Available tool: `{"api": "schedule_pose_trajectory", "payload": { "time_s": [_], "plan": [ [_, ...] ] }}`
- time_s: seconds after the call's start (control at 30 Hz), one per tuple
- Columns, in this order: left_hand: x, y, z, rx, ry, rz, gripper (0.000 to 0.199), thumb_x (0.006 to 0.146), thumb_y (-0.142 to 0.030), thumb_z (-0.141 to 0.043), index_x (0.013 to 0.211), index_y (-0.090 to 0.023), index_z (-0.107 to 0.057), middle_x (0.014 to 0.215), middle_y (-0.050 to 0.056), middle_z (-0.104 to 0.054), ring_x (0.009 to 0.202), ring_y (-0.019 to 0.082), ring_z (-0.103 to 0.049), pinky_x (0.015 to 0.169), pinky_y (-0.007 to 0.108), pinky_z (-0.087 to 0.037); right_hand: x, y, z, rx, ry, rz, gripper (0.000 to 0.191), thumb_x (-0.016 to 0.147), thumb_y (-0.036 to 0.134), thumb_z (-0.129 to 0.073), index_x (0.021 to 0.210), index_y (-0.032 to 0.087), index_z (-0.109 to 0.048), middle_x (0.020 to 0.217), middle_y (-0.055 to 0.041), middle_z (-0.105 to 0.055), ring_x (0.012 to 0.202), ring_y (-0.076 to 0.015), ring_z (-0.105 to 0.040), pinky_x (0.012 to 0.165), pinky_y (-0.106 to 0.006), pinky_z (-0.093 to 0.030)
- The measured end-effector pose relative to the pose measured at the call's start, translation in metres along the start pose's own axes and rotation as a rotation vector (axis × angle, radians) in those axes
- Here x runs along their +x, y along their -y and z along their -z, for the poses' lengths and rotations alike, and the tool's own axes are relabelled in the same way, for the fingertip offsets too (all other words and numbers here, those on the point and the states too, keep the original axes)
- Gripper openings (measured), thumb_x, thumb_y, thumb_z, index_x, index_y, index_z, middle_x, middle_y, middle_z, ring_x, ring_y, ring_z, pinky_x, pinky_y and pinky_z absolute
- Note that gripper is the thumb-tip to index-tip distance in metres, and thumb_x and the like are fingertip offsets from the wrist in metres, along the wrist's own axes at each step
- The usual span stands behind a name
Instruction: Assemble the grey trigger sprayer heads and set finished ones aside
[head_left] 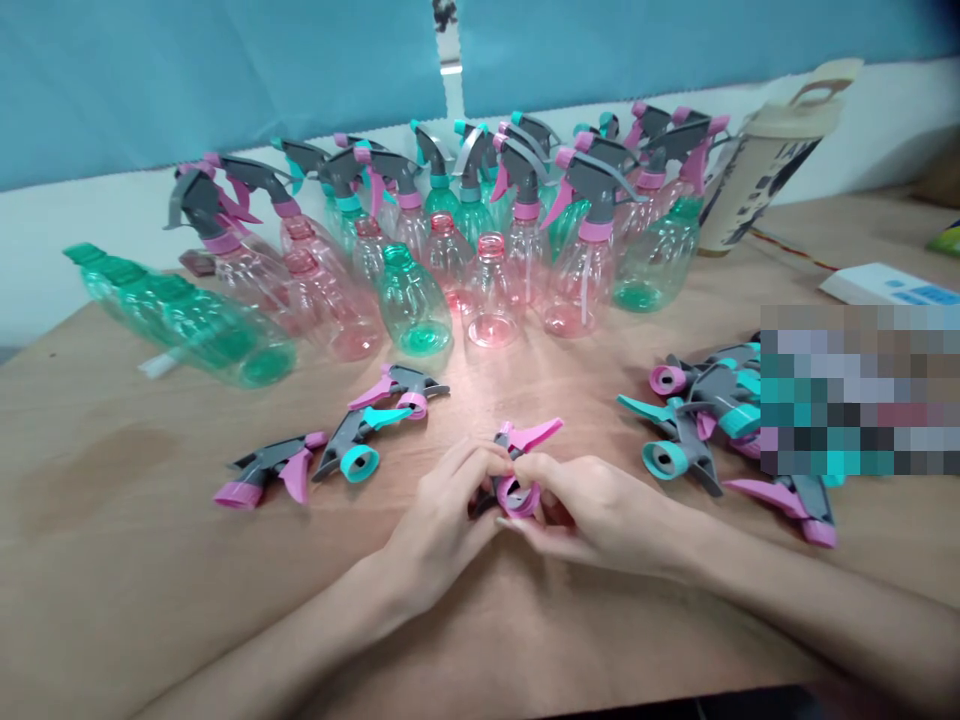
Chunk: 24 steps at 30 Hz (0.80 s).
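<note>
Both hands meet over the front middle of the table on one grey and pink trigger sprayer head (520, 497). Its pink collar faces up toward me, and its pink trigger points away to the upper right. My left hand (450, 497) is closed around the grey body from the left. From the right, my right hand (589, 500) pinches at the pink collar with thumb and fingers. Fingers partly cover the sprayer's body. To the left lie a teal-collared sprayer head (358, 462) and two pink-collared ones, the nearest being a pink-collared sprayer head (274, 470).
Behind stand clear green bottles (412, 305) and pink bottles (492, 300), several topped with sprayers. More sprayer heads (679, 455) are piled at right beside a blurred-out patch. A cream tumbler (772, 160) and a white box (889, 285) are at the back right.
</note>
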<state>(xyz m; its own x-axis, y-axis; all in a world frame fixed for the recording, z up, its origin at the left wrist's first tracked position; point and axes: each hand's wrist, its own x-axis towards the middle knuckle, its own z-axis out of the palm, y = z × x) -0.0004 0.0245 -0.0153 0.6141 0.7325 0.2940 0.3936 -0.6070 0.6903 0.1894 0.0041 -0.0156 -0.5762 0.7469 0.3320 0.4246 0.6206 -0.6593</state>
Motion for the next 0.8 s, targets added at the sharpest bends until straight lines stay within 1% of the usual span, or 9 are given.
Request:
{"api": "schedule_pose_trajectory", "payload": {
  "time_s": [0.07,0.17,0.27,0.33,0.4,0.5,0.67,0.73,0.8],
  "plan": [
    [0.0,-0.001,0.0,0.003,0.006,0.005,0.013,0.081,-0.009,-0.06,0.086,-0.019,-0.053,0.091,0.002,-0.059,0.069,0.013,-0.053,0.056,0.021,-0.04,-0.001,0.0,0.001,-0.019,-0.002,0.002,0.018,0.087,0.02,-0.049,0.104,0.015,-0.052,0.059,0.0044,-0.055,0.047,-0.0101,-0.053,0.046,-0.021,-0.039],
    [0.0,-0.003,0.0,0.006,0.006,0.024,0.011,0.081,-0.011,-0.061,0.085,-0.019,-0.054,0.09,0.002,-0.059,0.067,0.013,-0.052,0.056,0.022,-0.04,-0.003,-0.001,0.003,-0.071,-0.025,0.051,0.023,0.089,0.024,-0.05,0.11,0.014,-0.053,0.058,0.0046,-0.055,0.047,-0.0104,-0.052,0.047,-0.022,-0.04],
    [0.002,-0.003,0.001,0.012,-0.009,0.03,0.012,0.08,-0.013,-0.064,0.085,-0.018,-0.055,0.086,0.002,-0.059,0.067,0.013,-0.052,0.057,0.022,-0.041,-0.003,-0.004,0.007,-0.102,-0.05,0.103,0.028,0.09,0.029,-0.053,0.113,0.012,-0.054,0.063,0.0021,-0.059,0.051,-0.011,-0.056,0.05,-0.022,-0.043],
    [0.003,-0.002,0.001,0.017,-0.01,0.021,0.012,0.08,-0.015,-0.065,0.086,-0.018,-0.056,0.085,0.001,-0.058,0.067,0.013,-0.053,0.058,0.022,-0.042,-0.003,-0.006,0.009,-0.095,-0.055,0.119,0.024,0.091,0.028,-0.052,0.109,0.012,-0.057,0.07,-0.0009,-0.065,0.058,-0.012,-0.061,0.055,-0.023,-0.047],
    [0.003,0.0,0.001,0.027,-0.006,0.011,0.012,0.08,-0.018,-0.067,0.087,-0.019,-0.057,0.086,0.001,-0.059,0.068,0.013,-0.054,0.058,0.022,-0.042,-0.002,-0.008,0.01,-0.075,-0.062,0.125,0.018,0.092,0.022,-0.049,0.105,0.014,-0.06,0.081,-0.0035,-0.07,0.068,-0.0128,-0.066,0.061,-0.023,-0.051],
    [0.002,0.003,0.0,0.044,-0.001,0.003,0.013,0.08,-0.021,-0.067,0.089,-0.019,-0.057,0.087,0.001,-0.059,0.067,0.012,-0.054,0.059,0.022,-0.042,-0.002,-0.011,0.01,-0.07,-0.076,0.134,0.018,0.093,0.016,-0.045,0.099,0.017,-0.062,0.092,-0.0046,-0.073,0.078,-0.0136,-0.068,0.068,-0.024,-0.053],
    [0.002,-0.001,0.001,0.006,0.005,0.017,0.013,0.081,-0.02,-0.067,0.088,-0.019,-0.057,0.081,-0.001,-0.056,0.065,0.012,-0.051,0.058,0.022,-0.041,-0.003,-0.01,0.005,-0.106,-0.166,0.211,0.018,0.093,0.014,-0.044,0.094,0.015,-0.062,0.082,-0.0046,-0.072,0.069,-0.0134,-0.068,0.061,-0.024,-0.053],
    [0.002,-0.004,0.002,-0.017,0.018,0.034,0.011,0.082,-0.021,-0.066,0.088,-0.019,-0.057,0.079,-0.001,-0.056,0.064,0.011,-0.05,0.058,0.022,-0.041,-0.003,-0.01,0.002,-0.105,-0.193,0.209,0.019,0.094,0.015,-0.042,0.095,0.014,-0.061,0.079,-0.0051,-0.071,0.068,-0.0139,-0.067,0.06,-0.025,-0.053],
    [0.001,-0.006,0.002,-0.04,0.038,0.051,0.011,0.083,-0.024,-0.064,0.091,-0.019,-0.057,0.082,0.0,-0.057,0.064,0.012,-0.05,0.058,0.022,-0.041,-0.004,-0.009,0.0,-0.102,-0.196,0.192,0.02,0.095,0.017,-0.04,0.097,0.014,-0.06,0.081,-0.0061,-0.071,0.07,-0.0146,-0.067,0.062,-0.025,-0.053]
  ]
}}
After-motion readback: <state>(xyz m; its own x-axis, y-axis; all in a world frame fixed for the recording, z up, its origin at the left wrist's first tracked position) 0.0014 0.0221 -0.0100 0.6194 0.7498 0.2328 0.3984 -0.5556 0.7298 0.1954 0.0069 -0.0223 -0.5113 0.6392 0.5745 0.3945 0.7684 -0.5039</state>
